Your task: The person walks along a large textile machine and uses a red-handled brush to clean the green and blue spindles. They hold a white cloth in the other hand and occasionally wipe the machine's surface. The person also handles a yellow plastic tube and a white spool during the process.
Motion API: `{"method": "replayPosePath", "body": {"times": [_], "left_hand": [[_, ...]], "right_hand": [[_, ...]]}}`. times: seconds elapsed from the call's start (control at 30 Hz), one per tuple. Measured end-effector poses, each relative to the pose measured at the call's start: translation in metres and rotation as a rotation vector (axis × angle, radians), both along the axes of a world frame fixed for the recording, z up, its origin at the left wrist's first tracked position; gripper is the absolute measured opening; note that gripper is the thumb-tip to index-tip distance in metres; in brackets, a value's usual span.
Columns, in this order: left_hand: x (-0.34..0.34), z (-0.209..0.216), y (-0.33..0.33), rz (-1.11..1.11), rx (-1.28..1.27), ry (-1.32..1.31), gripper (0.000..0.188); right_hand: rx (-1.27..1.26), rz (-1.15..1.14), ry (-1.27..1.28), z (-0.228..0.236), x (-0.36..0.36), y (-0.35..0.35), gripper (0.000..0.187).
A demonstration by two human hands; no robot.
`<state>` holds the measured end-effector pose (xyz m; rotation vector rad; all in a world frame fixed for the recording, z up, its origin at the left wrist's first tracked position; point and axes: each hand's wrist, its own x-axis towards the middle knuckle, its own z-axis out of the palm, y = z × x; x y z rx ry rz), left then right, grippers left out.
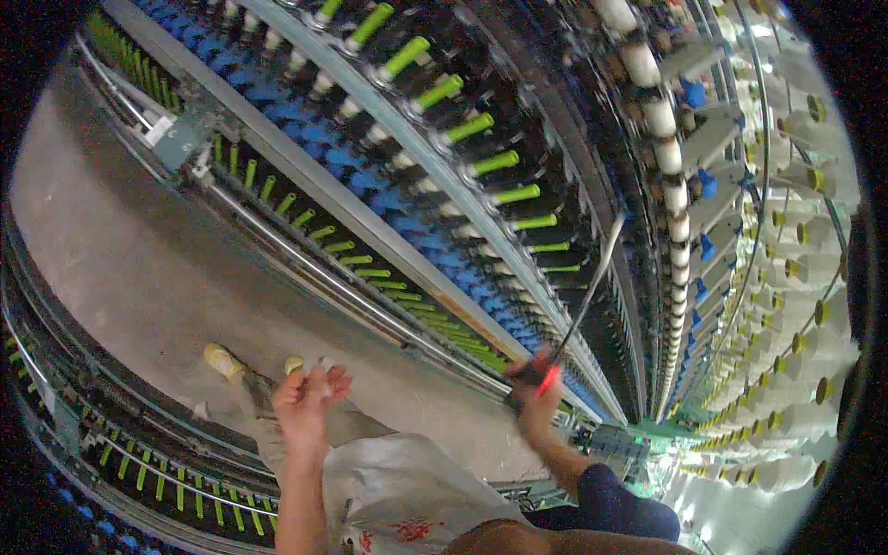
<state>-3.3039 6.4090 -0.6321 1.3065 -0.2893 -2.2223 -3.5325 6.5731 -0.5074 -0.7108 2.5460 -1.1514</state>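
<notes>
My right hand [539, 393] is wrapped round the black and red handle of a long thin rod tool [592, 289]. The rod slants up and away, its pale tip close to the dark rail beside the row of white rollers [668, 155] on a spinning machine. My left hand [313, 393] is raised over the aisle with its fingers curled together. Something pale and small shows at those fingertips, too blurred to name. Bright green bobbin tubes [440, 92] stand in a row on the machine, left of the rod.
A lower row of green tubes [324, 233] and a shiny metal rail [277, 236] run along the aisle side. Large white yarn cones [803, 356] hang at the right. Another machine [139, 453] borders the grey floor [166, 250] at lower left. I wear a pale apron [398, 481].
</notes>
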Motion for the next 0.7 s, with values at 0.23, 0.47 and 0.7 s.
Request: {"method": "replayPosePath", "body": {"times": [0.23, 0.47, 0.7], "left_hand": [[0.019, -0.001, -0.078, 0.612, 0.087, 0.250, 0.017], [0.248, -0.073, -0.216, 0.965, -0.167, 0.146, 0.030], [0.283, -0.079, -0.212, 0.558, -0.024, -0.142, 0.022]], "right_hand": [[0.553, 0.794, -0.575, -0.059, 0.121, -0.041, 0.042], [0.374, 0.431, -0.019, 0.005, 0.064, -0.228, 0.045], [-0.285, 0.269, -0.961, 0.101, -0.069, -0.497, 0.034]]}}
